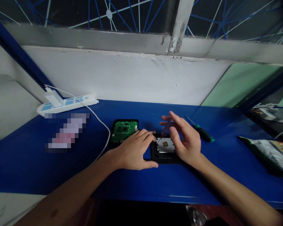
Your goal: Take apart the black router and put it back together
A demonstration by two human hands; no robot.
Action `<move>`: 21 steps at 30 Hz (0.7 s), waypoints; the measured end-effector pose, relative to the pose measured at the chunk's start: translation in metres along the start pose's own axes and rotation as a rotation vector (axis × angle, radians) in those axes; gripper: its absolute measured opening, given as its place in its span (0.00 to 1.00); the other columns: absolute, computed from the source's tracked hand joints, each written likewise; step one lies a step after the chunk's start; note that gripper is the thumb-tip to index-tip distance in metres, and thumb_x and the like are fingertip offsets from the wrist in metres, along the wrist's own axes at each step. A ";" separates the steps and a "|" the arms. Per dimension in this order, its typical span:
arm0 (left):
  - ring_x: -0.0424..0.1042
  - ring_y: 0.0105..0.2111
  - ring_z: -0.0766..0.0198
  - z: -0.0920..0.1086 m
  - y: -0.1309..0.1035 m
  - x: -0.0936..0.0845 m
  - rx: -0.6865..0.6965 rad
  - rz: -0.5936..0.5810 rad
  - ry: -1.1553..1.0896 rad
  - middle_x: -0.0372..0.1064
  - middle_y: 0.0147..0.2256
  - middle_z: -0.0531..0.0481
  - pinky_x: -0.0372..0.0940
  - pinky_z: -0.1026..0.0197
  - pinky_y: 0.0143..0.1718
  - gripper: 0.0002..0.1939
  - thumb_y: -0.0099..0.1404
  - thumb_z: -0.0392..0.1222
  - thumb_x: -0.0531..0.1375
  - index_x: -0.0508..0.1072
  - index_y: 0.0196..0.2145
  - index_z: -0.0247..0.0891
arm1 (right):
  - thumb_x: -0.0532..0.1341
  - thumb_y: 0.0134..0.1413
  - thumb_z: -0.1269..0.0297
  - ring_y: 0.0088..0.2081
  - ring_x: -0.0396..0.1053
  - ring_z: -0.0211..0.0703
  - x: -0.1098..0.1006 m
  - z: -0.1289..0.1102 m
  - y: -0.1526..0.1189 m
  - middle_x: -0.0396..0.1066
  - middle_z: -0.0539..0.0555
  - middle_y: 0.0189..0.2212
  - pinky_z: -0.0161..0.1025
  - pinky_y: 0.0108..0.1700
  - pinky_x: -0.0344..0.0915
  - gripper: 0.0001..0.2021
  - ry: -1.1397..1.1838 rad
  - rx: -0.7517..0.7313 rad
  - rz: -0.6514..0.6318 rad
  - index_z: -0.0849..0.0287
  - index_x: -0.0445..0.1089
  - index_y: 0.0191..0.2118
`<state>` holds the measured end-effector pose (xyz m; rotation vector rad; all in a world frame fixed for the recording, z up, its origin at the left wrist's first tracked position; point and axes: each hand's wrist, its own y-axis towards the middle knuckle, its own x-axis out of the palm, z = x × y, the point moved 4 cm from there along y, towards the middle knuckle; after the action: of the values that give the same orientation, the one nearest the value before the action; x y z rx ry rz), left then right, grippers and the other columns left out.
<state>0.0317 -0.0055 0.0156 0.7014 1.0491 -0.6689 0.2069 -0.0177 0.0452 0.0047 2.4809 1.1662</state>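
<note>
My right hand (pixel 187 141) holds a small screwdriver with a clear purple handle (pixel 168 127), its shaft pointing down at the left edge of a silver metal plate (pixel 165 149). The plate lies in a black casing (pixel 159 158) and carries a small tan square (pixel 165 144). My left hand (pixel 136 150) is spread, palm down, with its fingertips at the casing's upper left corner and its thumb near the lower left side. Just beyond the left hand, a green circuit board (pixel 124 130) sits in a black shell, partly behind the fingers.
A green and black screwdriver (pixel 204 133) lies right of my right hand. At the back left are a white power strip (pixel 70 105) with a cable and a pixelated item (pixel 68 131). A shiny packet (pixel 269 153) lies on the blue table (pixel 179 185) at the right.
</note>
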 end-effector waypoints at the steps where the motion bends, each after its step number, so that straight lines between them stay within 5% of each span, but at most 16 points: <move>1: 0.63 0.59 0.44 0.000 0.000 0.000 0.003 0.001 0.001 0.66 0.57 0.37 0.59 0.42 0.60 0.34 0.56 0.62 0.68 0.66 0.51 0.37 | 0.58 0.64 0.74 0.46 0.76 0.45 0.000 0.001 -0.001 0.73 0.56 0.51 0.50 0.45 0.77 0.28 0.000 -0.007 0.020 0.45 0.59 0.66; 6: 0.65 0.56 0.45 0.000 -0.001 0.000 0.017 0.014 -0.005 0.67 0.55 0.38 0.61 0.43 0.59 0.34 0.56 0.60 0.69 0.66 0.52 0.38 | 0.67 0.56 0.72 0.38 0.74 0.44 -0.002 0.002 -0.001 0.71 0.52 0.39 0.46 0.38 0.77 0.25 -0.038 -0.081 0.094 0.44 0.69 0.58; 13: 0.65 0.57 0.45 0.002 0.000 -0.002 0.023 -0.018 -0.052 0.66 0.56 0.39 0.61 0.44 0.59 0.36 0.53 0.62 0.70 0.66 0.51 0.39 | 0.53 0.66 0.73 0.49 0.74 0.47 0.000 -0.006 0.003 0.71 0.57 0.53 0.52 0.47 0.76 0.25 0.003 -0.035 -0.015 0.46 0.60 0.65; 21: 0.66 0.55 0.45 0.002 0.000 -0.001 0.040 -0.009 -0.043 0.67 0.55 0.39 0.62 0.43 0.58 0.37 0.54 0.62 0.69 0.65 0.54 0.38 | 0.65 0.58 0.72 0.39 0.72 0.43 -0.002 -0.001 0.002 0.67 0.52 0.39 0.46 0.38 0.76 0.25 -0.051 -0.051 0.045 0.44 0.67 0.59</move>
<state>0.0325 -0.0063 0.0172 0.7141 1.0029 -0.7115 0.2080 -0.0173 0.0481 0.0752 2.4178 1.2327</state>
